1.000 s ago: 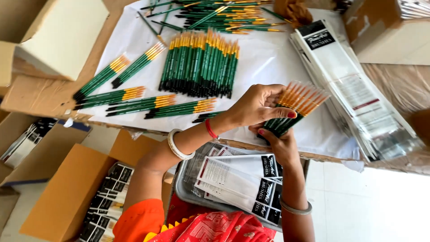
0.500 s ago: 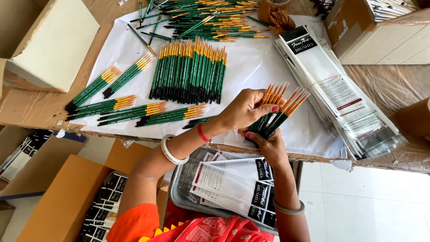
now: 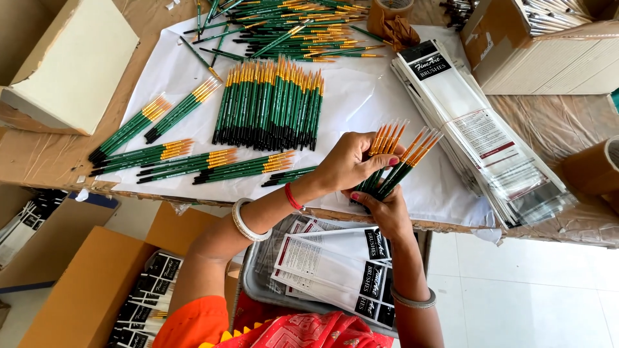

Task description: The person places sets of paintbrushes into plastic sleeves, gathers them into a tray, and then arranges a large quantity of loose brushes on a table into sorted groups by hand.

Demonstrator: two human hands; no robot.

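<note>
Now, starting at the left, a cardboard box [image 3: 71, 64] sits on the table's corner, and small groups of green brushes [image 3: 174, 158] lie on the white paper [image 3: 361, 96], laid out as they were a second ago. Next comes the tight row of brushes [image 3: 271, 103], with a loose pile [image 3: 290, 29] behind it. At the table's near edge both hands meet over a fan of brushes [image 3: 393, 161]. The left hand [image 3: 351, 164] curls over the handles, fingers pressed together on them and thumb tucked under. The right hand [image 3: 387, 209] grips the fan from below, fingers closed round the handle ends. Compared with the earlier frames the fan stands a little more upright and splits into two clusters, and the hands have drifted slightly leftward along the edge. Below them, a grey tray [image 3: 258, 290] holds packed sleeves [image 3: 335, 264]. Farther right, a stack of empty sleeves [image 3: 483, 135] lies on the paper, touching its edge.
</note>
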